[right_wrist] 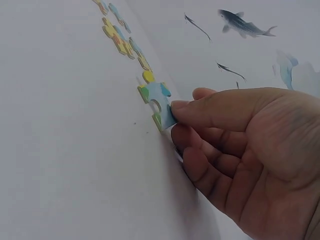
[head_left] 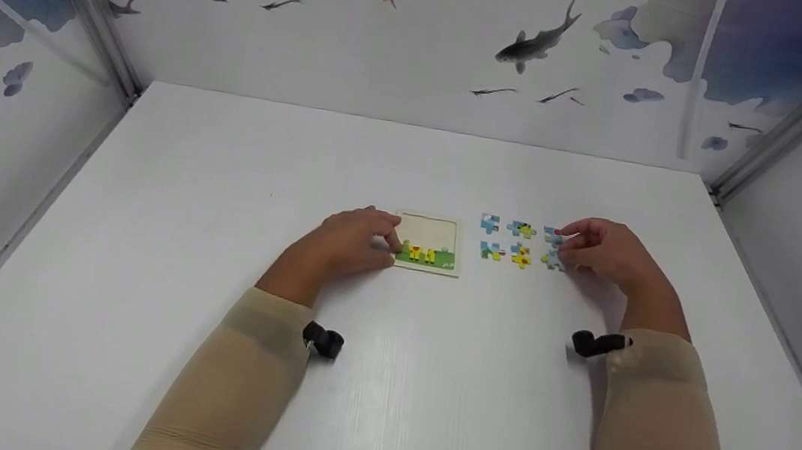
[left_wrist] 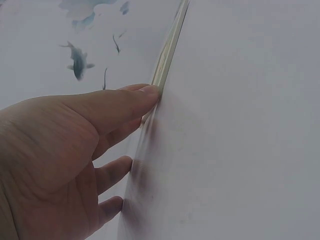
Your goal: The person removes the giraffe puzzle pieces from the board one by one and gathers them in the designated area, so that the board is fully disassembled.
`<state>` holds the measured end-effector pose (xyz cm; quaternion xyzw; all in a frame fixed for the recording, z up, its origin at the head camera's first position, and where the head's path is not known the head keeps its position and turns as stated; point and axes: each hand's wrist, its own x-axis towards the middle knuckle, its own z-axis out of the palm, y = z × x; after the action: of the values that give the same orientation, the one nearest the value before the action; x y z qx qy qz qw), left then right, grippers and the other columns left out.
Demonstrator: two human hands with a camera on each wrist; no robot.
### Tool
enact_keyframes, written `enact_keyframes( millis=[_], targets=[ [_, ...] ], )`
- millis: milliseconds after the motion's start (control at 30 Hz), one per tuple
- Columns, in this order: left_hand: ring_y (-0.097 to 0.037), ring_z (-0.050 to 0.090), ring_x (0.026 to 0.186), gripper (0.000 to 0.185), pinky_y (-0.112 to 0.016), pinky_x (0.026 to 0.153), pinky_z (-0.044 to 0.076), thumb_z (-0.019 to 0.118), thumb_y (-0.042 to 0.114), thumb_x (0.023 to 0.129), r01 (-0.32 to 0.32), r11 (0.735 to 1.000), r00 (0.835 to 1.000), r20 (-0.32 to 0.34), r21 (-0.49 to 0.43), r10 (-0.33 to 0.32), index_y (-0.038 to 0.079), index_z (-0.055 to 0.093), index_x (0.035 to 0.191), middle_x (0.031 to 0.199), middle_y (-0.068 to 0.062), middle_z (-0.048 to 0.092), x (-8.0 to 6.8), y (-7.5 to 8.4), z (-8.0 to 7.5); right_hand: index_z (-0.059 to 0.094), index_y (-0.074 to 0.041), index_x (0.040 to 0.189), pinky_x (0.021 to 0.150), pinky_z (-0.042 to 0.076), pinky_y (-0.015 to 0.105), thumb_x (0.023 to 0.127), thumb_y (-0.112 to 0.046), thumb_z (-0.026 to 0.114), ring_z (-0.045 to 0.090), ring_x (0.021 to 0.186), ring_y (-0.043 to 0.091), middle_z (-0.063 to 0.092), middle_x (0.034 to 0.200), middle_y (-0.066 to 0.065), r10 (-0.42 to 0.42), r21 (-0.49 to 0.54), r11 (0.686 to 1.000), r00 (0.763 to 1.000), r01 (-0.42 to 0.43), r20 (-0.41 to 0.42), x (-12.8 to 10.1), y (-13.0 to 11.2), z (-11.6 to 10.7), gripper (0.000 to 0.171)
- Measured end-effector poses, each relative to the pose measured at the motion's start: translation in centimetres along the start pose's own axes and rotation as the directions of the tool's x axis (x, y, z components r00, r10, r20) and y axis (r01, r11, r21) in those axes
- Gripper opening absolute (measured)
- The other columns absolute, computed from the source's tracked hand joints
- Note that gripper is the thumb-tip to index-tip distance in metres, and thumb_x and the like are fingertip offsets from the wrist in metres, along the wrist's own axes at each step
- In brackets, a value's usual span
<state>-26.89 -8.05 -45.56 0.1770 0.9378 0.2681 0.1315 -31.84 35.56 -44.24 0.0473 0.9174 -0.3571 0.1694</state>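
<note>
On a broad, white, smooth-topped table (head_left: 429, 379), a square, shallow tray of pale wood (head_left: 429, 230) was held by the left hand (head_left: 357, 243), its left edge pinched between thumb and forefinger, apparently so that it would be kept from sliding. The near part of the tray was filled by a printed green strip with yellow figures (head_left: 446, 261); its far part was left bare.

To the right of the tray, two short rows were formed by loose pieces, probably spread apart so that each could be picked singly. In the far row lay a blue-and-white piece (head_left: 489, 224), a yellow-and-green piece (head_left: 522, 230) and a blue piece marked with red (head_left: 551, 234); in the near row, a green-and-blue piece (head_left: 493, 252) and a yellow-and-red piece (head_left: 520, 256).

At the near row's right end, a flat blue jigsaw piece with green corners (right_wrist: 166, 107) was pinched by the right hand (head_left: 605, 254) at one edge, its notch left uncovered. Whether it was quite clear of the table could not be told.
</note>
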Motion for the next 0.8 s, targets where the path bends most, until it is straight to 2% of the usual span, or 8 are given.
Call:
enact_keyframes(
  millis=[300,433,600,800],
  targets=[
    [-0.026,0.026,0.167,0.015,-0.055,0.136,0.02,0.071,0.025,0.1,0.026,1.0,1.0,-0.002,-0.014,-0.026,0.029,0.078,0.113,0.168,0.012,0.048,0.1,0.1,0.1,0.066,-0.02,0.137,0.086,0.057,0.03,0.098,-0.025,0.079,0.061,0.109,0.026,0.067,0.124,0.006,0.0,0.01,1.0,1.0,0.001,-0.022,-0.3,-0.8,0.2,0.041],
    [-0.026,0.026,0.167,0.019,-0.055,0.136,0.021,0.071,0.026,0.1,0.025,1.0,1.0,0.006,-0.008,-0.025,0.028,0.075,0.119,0.168,0.011,0.047,0.1,0.2,0.0,0.066,-0.021,0.138,0.09,0.057,0.032,0.099,-0.028,0.077,0.06,0.112,0.026,0.066,0.127,0.007,-0.036,0.021,0.999,0.999,0.037,-0.035,-0.5,-1.7,0.6,0.041],
    [-0.025,0.027,0.167,0.034,-0.053,0.136,0.022,0.072,0.028,0.1,0.028,1.0,0.999,0.019,0.01,-0.028,0.026,0.07,0.134,0.169,0.01,0.046,0.1,0.2,-0.1,0.067,-0.022,0.136,0.093,0.058,0.034,0.101,-0.03,0.076,0.063,0.111,0.026,0.066,0.126,0.006,-0.097,-0.008,0.995,0.995,0.096,-0.028,-0.6,-4.3,2.2,0.037],
    [-0.024,0.028,0.166,0.052,-0.053,0.136,0.021,0.071,0.032,0.101,0.035,0.999,0.999,0.034,0.023,-0.035,0.025,0.06,0.152,0.171,0.011,0.044,0.3,-0.1,0.0,0.069,-0.021,0.132,0.092,0.06,0.036,0.1,-0.028,0.077,0.063,0.107,0.026,0.066,0.12,0.006,-0.142,-0.006,0.99,0.99,0.142,0.021,-1.3,-8.2,4.8,0.033]
  ],
)
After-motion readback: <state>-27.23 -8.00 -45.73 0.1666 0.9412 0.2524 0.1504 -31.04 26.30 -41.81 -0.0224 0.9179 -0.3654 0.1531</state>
